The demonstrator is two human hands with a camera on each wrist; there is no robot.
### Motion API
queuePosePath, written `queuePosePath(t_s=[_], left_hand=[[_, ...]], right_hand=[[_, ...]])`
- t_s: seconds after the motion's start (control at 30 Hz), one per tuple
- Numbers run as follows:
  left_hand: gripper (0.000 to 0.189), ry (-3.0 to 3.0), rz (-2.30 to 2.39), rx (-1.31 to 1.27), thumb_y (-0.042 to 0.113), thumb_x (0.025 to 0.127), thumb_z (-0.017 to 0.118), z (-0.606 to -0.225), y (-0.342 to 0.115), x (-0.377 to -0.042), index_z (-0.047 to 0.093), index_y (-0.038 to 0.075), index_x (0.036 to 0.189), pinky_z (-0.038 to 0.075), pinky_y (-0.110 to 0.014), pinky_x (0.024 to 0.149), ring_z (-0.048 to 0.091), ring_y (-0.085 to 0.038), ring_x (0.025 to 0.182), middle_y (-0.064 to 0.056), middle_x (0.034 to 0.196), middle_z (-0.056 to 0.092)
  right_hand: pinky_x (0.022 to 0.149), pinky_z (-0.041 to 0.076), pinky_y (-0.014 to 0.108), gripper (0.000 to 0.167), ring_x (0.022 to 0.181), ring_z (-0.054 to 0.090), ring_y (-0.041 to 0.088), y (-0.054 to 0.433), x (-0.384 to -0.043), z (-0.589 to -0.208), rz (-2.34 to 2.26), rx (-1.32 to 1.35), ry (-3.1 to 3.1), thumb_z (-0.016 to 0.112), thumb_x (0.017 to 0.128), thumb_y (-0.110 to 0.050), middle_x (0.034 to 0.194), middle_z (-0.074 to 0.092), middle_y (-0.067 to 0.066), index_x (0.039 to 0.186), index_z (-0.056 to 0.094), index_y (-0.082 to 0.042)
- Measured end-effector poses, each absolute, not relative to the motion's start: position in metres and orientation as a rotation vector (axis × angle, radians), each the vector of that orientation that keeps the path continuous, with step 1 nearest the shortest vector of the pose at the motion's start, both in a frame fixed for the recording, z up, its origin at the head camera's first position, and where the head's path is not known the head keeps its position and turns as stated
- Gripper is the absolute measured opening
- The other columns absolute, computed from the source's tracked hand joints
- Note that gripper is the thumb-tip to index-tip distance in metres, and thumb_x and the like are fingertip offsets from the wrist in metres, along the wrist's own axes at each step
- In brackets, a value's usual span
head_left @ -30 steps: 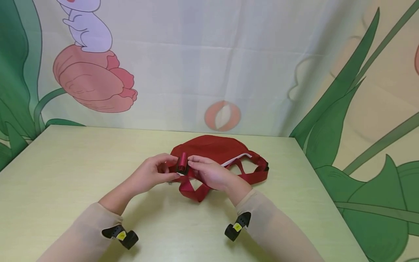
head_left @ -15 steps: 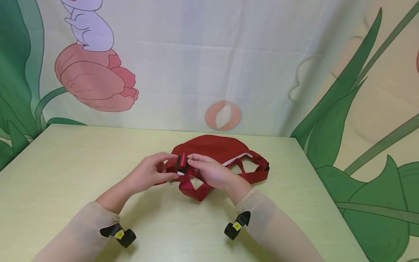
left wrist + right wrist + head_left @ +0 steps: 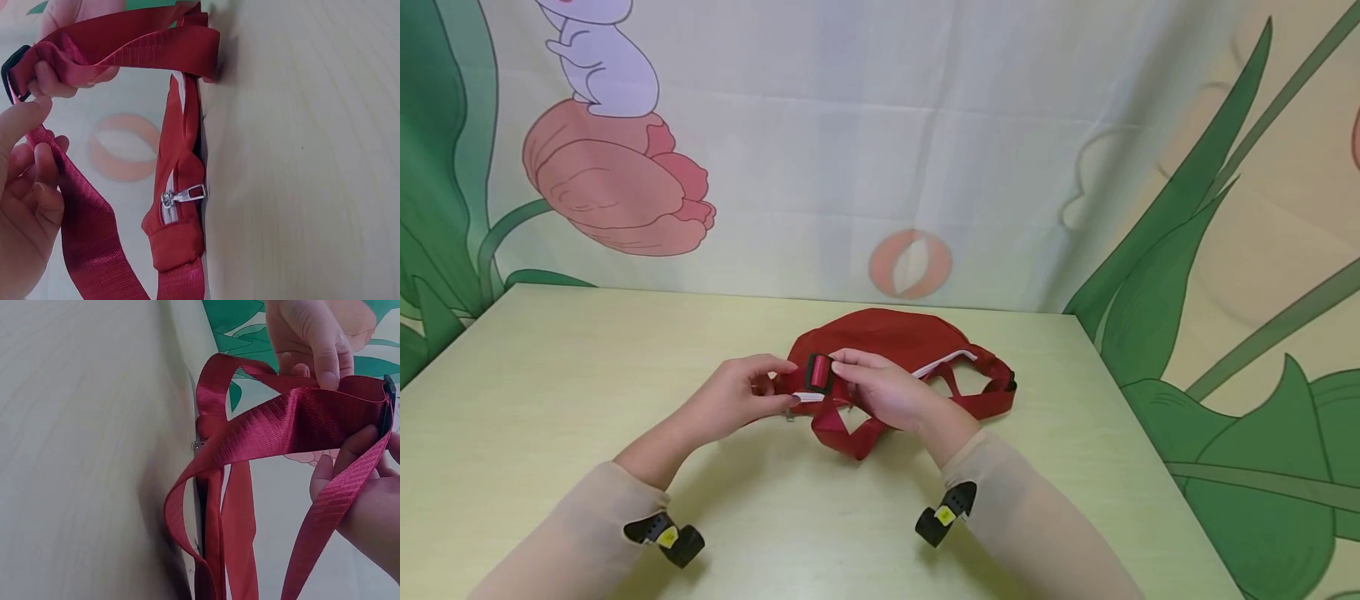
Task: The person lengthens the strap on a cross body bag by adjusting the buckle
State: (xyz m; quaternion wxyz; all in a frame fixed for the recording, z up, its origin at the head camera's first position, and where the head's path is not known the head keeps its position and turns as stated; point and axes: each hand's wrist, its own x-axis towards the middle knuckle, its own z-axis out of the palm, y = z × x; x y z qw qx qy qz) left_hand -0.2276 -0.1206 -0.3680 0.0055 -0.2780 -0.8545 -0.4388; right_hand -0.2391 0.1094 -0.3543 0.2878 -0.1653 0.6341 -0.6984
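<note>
A red waist bag (image 3: pixel 880 333) lies on the table with its webbing strap (image 3: pixel 94 212) looped up in front. My right hand (image 3: pixel 887 390) pinches the edge of a black slide buckle (image 3: pixel 819 372), through which the red webbing is threaded. Just left of the buckle, my left hand (image 3: pixel 737 396) holds the strap between thumb and fingers. In the left wrist view the strap runs past the left hand (image 3: pixel 28 206) up to the buckle (image 3: pixel 14 74). The right wrist view shows the right hand (image 3: pixel 375 506) by the buckle, with its fingertips partly behind the webbing.
The bag's zipper pull (image 3: pixel 187 194) hangs at one end, beside a white zipper (image 3: pixel 943 362). More strap loops (image 3: pixel 988 406) lie on the right of the pale wooden table (image 3: pixel 587 358). A printed curtain (image 3: pixel 1000 167) stands behind the table.
My left hand has slid a little left, widening the gap to the buckle. The buckle has turned so its black frame shows more fully. My right hand has barely moved.
</note>
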Motion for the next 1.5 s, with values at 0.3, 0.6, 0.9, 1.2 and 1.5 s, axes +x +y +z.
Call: queuePosePath(t_s=[0.3, 0.6, 0.9, 1.2, 1.5], left_hand=[[0.034, -2.717, -1.224, -0.851, 0.011, 0.078, 0.075, -0.365, -0.129, -0.228, 0.066, 0.005, 0.110, 0.048, -0.026, 0.056, 0.055, -0.016, 0.068, 0.000, 0.086, 0.061], [0.077, -2.739, -0.935, -0.958, 0.021, 0.074, 0.080, -0.349, -0.105, -0.213, 0.041, 0.000, 0.138, 0.052, -0.033, 0.078, 0.059, -0.023, 0.093, -0.014, 0.130, 0.049], [0.059, -2.752, -0.875, -0.986, 0.019, 0.073, 0.080, -0.345, -0.094, -0.210, 0.057, 0.001, 0.124, 0.047, -0.026, 0.065, 0.052, -0.014, 0.075, -0.001, 0.092, 0.058], [0.055, -2.700, -0.994, -0.986, 0.021, 0.072, 0.081, -0.349, -0.104, -0.208, 0.060, 0.006, 0.120, 0.048, -0.023, 0.061, 0.051, -0.012, 0.072, 0.001, 0.090, 0.054], [0.054, -2.600, -1.196, -0.976, 0.017, 0.072, 0.081, -0.354, -0.110, -0.209, 0.060, 0.002, 0.120, 0.047, -0.023, 0.058, 0.051, -0.013, 0.067, 0.000, 0.088, 0.054]], right_hand=[[0.081, 0.041, 0.027, 0.016, 0.089, 0.053, 0.015, 0.109, -0.241, -0.360, -1.859, -0.410, 1.739, 0.043, 0.098, -0.011, 0.097, 0.059, 0.002, 0.110, 0.053, -0.005], [0.087, 0.046, 0.031, 0.024, 0.094, 0.058, 0.017, 0.103, -0.241, -0.366, -1.630, -0.467, 2.139, 0.049, 0.097, -0.022, 0.102, 0.062, 0.005, 0.114, 0.058, -0.007], [0.080, 0.050, 0.028, 0.021, 0.093, 0.058, 0.018, 0.102, -0.238, -0.361, -1.512, -0.471, 2.261, 0.056, 0.094, -0.023, 0.102, 0.062, 0.003, 0.111, 0.062, -0.011], [0.080, 0.049, 0.030, 0.026, 0.094, 0.057, 0.018, 0.113, -0.239, -0.357, -1.409, -0.545, 2.331, 0.063, 0.090, -0.027, 0.105, 0.060, 0.001, 0.112, 0.061, -0.014], [0.077, 0.050, 0.030, 0.016, 0.089, 0.057, 0.019, 0.123, -0.241, -0.358, -1.403, -0.559, 2.392, 0.062, 0.090, -0.023, 0.092, 0.063, 0.003, 0.102, 0.063, -0.012]])
